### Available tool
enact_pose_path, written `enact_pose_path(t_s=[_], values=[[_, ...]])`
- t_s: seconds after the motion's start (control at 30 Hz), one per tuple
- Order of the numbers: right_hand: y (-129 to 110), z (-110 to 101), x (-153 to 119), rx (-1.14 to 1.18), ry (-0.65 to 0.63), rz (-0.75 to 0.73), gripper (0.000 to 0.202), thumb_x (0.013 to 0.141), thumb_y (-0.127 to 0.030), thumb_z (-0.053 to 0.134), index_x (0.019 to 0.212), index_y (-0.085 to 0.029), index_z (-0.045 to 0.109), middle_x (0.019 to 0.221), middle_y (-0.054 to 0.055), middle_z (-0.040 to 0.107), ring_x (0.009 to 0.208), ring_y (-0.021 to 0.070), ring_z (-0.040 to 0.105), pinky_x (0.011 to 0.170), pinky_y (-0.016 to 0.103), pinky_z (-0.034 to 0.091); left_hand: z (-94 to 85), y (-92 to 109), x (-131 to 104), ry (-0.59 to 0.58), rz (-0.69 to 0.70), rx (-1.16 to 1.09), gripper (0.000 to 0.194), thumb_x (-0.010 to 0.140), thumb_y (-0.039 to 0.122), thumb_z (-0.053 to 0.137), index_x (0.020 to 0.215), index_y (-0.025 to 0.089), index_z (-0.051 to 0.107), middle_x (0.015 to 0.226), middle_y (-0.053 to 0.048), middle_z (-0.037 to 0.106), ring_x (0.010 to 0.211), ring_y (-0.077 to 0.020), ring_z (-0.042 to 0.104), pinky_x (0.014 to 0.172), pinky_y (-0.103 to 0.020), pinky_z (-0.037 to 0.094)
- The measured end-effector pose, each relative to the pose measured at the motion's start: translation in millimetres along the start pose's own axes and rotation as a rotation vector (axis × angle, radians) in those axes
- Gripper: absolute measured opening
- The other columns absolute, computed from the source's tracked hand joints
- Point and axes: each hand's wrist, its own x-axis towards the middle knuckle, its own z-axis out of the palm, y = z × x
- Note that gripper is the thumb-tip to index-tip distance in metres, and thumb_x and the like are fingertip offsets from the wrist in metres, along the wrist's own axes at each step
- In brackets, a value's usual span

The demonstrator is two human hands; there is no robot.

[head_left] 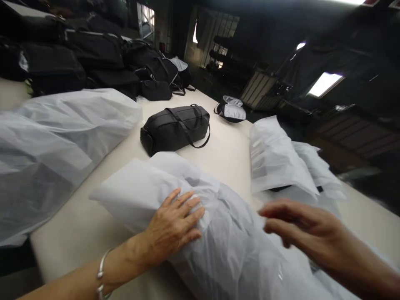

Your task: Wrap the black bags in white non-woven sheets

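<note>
A long item wrapped in translucent white plastic (231, 237) lies across the near part of the table. My left hand (175, 221), with a silver bracelet at the wrist, rests flat on top of the wrapping, its fingers spread. Over the right part of the same bundle hovers my right hand (300, 225), blurred, thumb and fingers apart with nothing seen between them. Just beyond the bundle sits a black duffel bag (175, 127) with its straps loose on top.
Translucent plastic (62, 137) covers the left side. Black bags (93, 54) are piled at the back left. A small bag with silver lining (233, 109) stands at the far edge. More plastic-wrapped packages (278, 158) lie on the right of the cream table (225, 154).
</note>
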Motion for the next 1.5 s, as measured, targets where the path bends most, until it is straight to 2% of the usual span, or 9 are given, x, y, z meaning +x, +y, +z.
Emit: enact_pose_path(t_s=[0.07,0.17,0.47,0.7,0.8,0.97,1.1,1.33,1.5], values=[[-53,28,30,-0.015,-0.213,0.007,0.025,0.084,-0.033,0.067,0.109,-0.026,0.065,0.069,-0.004,0.068,0.059,0.0126,0.060,0.059,0.023,0.050,3.0,0,1,0.025,-0.038,-0.033,0.040,0.090,0.045,0.070,0.123,0.025,0.061,0.135,-0.005,0.063,0.131,-0.0287,0.052,0.118,-0.049,0.027],[-87,60,71,-0.135,-0.376,0.013,0.021,0.082,-0.023,0.067,0.102,-0.026,0.061,0.069,-0.007,0.065,0.062,0.0104,0.058,0.060,0.021,0.044,5.3,1,2,0.064,-0.077,-0.076,0.050,0.084,0.047,0.075,0.123,0.021,0.059,0.131,-0.007,0.064,0.129,-0.0287,0.053,0.116,-0.049,0.030],[-60,100,138,-0.642,-0.575,-0.089,0.013,0.075,-0.022,0.071,0.083,-0.022,0.061,0.070,-0.004,0.064,0.061,0.0118,0.056,0.055,0.023,0.033,8.0,2,-3,0.077,-0.110,-0.138,0.055,0.079,0.052,0.079,0.114,0.014,0.062,0.126,-0.009,0.067,0.126,-0.0286,0.055,0.116,-0.049,0.029],[-72,111,158,-1.193,-0.545,-0.288,0.047,0.075,-0.058,0.080,0.098,-0.021,0.063,0.073,0.007,0.071,0.066,0.0254,0.067,0.054,0.029,0.031,10.2,0,-7,0.085,-0.096,-0.137,0.048,0.080,0.050,0.079,0.109,0.015,0.063,0.121,-0.007,0.069,0.125,-0.0283,0.056,0.117,-0.049,0.028],[-55,93,169,-1.038,-0.526,-0.319,0.063,0.064,-0.072,0.081,0.099,-0.022,0.062,0.080,0.005,0.072,0.071,0.0257,0.068,0.058,0.029,0.039,8.4,-1,-7,0.096,-0.092,-0.132,0.050,0.077,0.049,0.082,0.108,0.016,0.063,0.123,-0.006,0.069,0.124,-0.0273,0.057,0.116,-0.048,0.028],[-12,62,159,-0.486,-0.137,-0.196,0.079,0.070,-0.068,0.078,0.131,-0.024,0.055,0.130,0.012,0.063,0.115,0.0293,0.062,0.097,0.043,0.049,3.0,-1,-5,0.105,-0.084,-0.118,0.053,0.071,0.048,0.087,0.105,0.016,0.062,0.124,-0.005,0.069,0.121,-0.0270,0.059,0.114,-0.047,0.030],[12,82,140,-0.196,-0.173,-0.141,0.108,0.071,-0.065,0.078,0.156,-0.021,0.028,0.162,0.014,0.030,0.148,0.0302,0.030,0.122,0.048,0.024,0.0,-1,-7,0.098,-0.079,-0.115,0.051,0.073,0.048,0.086,0.105,0.017,0.061,0.124,-0.004,0.069,0.121,-0.0264,0.060,0.114,-0.046,0.030],[23,115,144,-0.077,-0.107,0.019,0.120,0.065,-0.058,0.083,0.157,-0.009,0.024,0.162,0.021,0.026,0.149,0.0315,0.028,0.124,0.045,0.021,6.9,-3,8,-0.007,-0.054,-0.105,0.046,0.076,0.044,0.084,0.105,0.017,0.060,0.120,-0.008,0.071,0.119,-0.0300,0.062,0.108,-0.051,0.042],[23,55,96,-0.033,0.142,0.029,0.098,0.075,-0.058,0.075,0.154,-0.016,0.035,0.157,0.016,0.039,0.144,0.0291,0.037,0.122,0.046,0.025,-54.8,-48,8,0.044,0.070,-0.192,0.044,0.098,0.040,0.059,0.135,0.020,0.049,0.147,-0.010,0.052,0.129,-0.0236,0.057,0.107,-0.036,0.049]])
